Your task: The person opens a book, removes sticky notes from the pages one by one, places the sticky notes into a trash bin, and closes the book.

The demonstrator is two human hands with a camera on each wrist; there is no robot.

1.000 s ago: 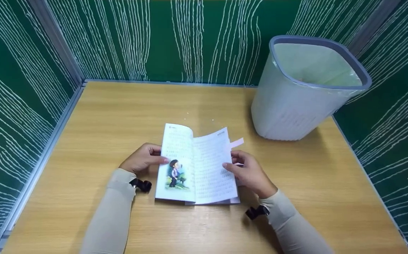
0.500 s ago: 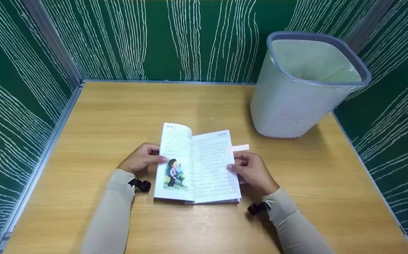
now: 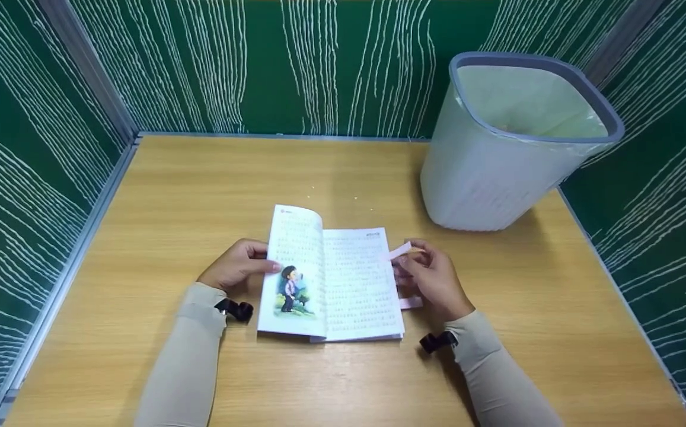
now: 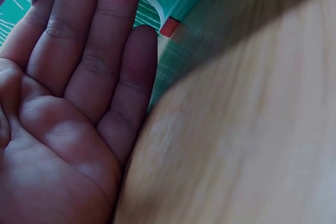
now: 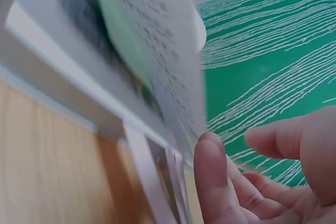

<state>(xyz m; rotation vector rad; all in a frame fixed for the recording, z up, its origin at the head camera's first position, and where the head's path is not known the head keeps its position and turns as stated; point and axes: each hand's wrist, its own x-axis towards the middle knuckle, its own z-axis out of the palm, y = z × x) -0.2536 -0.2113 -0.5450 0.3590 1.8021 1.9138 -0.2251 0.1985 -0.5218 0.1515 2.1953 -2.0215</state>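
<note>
An open book lies on the table, with a coloured drawing of a standing figure on its left page. My left hand holds the left side, thumb over the page edge and fingers behind. The left wrist view shows those fingers under the green cover. Beside the right edge is my right hand, its fingertips right at a pale pink paper strip sticking out of the pages. In the right wrist view, thumb and index finger stand apart, the index at the page edge. A second strip pokes out lower down.
A white waste bin with a grey rim and a pale green liner stands at the back right of the wooden table. Tiny white specks dot the table behind the book. Green panels with white wavy lines enclose three sides.
The right page has dropped flatter. My right hand has let go of the page edge and shifted right to the upper strip, and the lower strip has come into view. The left hand stays put.
</note>
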